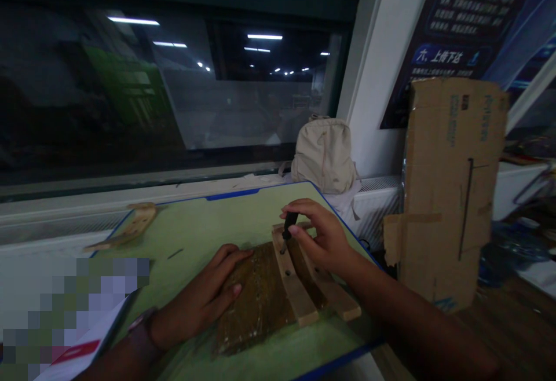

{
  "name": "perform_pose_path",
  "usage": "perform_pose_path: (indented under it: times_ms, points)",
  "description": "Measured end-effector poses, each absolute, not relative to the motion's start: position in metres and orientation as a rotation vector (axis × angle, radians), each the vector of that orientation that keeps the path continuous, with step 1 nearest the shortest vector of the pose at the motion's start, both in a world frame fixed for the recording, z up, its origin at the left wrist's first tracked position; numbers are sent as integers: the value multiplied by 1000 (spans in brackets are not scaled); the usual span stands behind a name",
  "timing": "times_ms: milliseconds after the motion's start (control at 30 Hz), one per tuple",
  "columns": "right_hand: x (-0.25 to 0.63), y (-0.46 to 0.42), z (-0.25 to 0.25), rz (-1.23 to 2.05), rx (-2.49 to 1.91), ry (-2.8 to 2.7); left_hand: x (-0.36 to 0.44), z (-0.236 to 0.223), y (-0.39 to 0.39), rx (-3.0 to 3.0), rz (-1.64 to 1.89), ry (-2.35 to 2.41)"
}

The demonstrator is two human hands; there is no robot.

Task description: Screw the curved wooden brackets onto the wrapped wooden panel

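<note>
My right hand (324, 233) grips a black-handled screwdriver (289, 224) between thumb and fingers. Its tip meets a hole near the far end of a pale wooden strip (292, 282). A second wooden strip (332, 294) lies to the right, partly hidden under my right hand and forearm. Both strips rest on a brown, plastic-wrapped flat piece (254, 294) on the green table. My left hand (212, 288) lies on the left side of the wrapped piece, fingers stretched out.
On the green tabletop (191, 224) lies a thin dark rod (175, 253). A curved wooden piece (134, 227) sits at the table's left edge. A beige backpack (324, 152) leans by the window behind. Tall cardboard (452, 196) stands at the right.
</note>
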State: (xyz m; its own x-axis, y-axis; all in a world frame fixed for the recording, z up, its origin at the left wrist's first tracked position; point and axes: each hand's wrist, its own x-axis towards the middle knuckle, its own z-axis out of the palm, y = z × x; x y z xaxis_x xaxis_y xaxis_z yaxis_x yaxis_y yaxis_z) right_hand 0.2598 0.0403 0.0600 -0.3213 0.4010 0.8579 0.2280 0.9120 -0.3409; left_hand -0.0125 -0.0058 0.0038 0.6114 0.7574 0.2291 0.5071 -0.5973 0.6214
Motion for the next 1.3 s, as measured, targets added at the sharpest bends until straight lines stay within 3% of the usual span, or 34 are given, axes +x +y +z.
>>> perform_pose_path:
  times_ms: [500,800,1100,1300]
  points:
    - [258,28,58,210,-562,-1913,-12,-5,-6,2356,704,983]
    - [262,30,57,104,-465,-1923,-22,-51,24,2433,738,925]
    - [258,39,47,148,-587,-1922,-13,-9,-5,2370,735,1030]
    - [260,54,35,207,-650,-1722,-10,-12,-4,2390,814,993]
